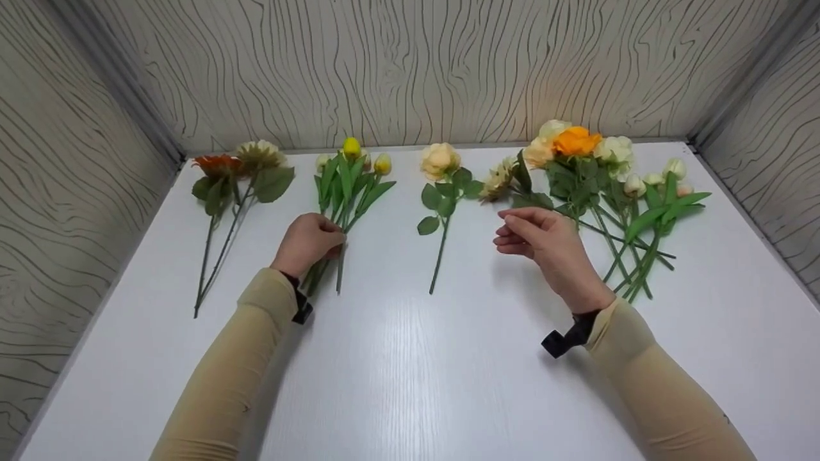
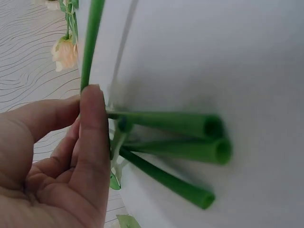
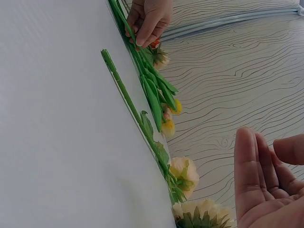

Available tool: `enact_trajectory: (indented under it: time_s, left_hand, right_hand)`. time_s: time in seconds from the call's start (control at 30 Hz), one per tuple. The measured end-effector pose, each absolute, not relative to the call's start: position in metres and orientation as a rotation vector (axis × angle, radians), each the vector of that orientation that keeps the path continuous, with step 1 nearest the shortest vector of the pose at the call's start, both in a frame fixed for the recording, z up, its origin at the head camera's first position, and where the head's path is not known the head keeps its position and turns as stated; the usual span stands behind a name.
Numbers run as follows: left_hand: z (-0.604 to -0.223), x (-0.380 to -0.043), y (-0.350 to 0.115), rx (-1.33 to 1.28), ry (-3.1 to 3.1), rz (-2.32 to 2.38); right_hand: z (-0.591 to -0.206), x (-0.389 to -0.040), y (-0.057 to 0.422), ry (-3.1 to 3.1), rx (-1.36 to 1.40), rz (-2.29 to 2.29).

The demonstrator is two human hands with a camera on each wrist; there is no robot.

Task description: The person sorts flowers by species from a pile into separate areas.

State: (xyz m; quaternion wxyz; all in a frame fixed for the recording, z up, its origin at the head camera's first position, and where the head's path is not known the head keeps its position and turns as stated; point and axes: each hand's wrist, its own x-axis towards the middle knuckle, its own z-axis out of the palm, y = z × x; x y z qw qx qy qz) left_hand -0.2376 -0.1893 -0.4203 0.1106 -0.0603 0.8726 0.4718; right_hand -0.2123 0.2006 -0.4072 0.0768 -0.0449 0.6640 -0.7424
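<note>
My left hand (image 1: 306, 243) pinches a green tulip stem (image 2: 91, 47) between thumb and forefinger. Other cut stems (image 2: 178, 151) lie beneath it on the table, their hollow ends facing the left wrist camera. Yellow tulips (image 1: 351, 148) with long green leaves (image 1: 346, 182) top this bunch, beyond the hand. Over the table to the right, my right hand (image 1: 551, 246) holds nothing, its fingers loosely bent and thumb apart from them in the right wrist view. A pale sunflower-like bloom (image 1: 498, 180) is just past its fingertips.
A single peach rose (image 1: 441, 161) lies between the hands. At left are a rust-red flower (image 1: 218, 165) and a cream one (image 1: 261, 153). To the right, an orange flower (image 1: 576, 141), pale blooms and white tulips (image 1: 674, 168) lie with crossed stems. A patterned wall (image 1: 410, 70) closes the table's back.
</note>
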Motion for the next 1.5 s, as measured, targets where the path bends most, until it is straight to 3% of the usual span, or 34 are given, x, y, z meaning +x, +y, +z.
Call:
enact_trajectory:
  time_s: [0.43, 0.73, 1.13, 1.5]
  left_hand:
    - [-0.406, -0.238, -0.174, -0.118, 2.620, 1.355]
    - [-0.398, -0.229, -0.118, 0.317, 2.846, 1.184]
    - [-0.377, -0.199, -0.028, 1.129, 2.955, 0.640]
    - [-0.378, -0.179, 0.029, 1.454, 2.913, 0.346]
  right_hand:
    - [-0.411, -0.218, 0.208, 1.989, -0.077, -2.218]
    - [-0.410, -0.231, 0.242, 2.120, 0.001, -2.076]
    - [-0.384, -0.252, 0.335, 2.564, 0.178, -1.599]
    - [-0.385, -0.247, 0.390, 2.734, 0.205, -1.001]
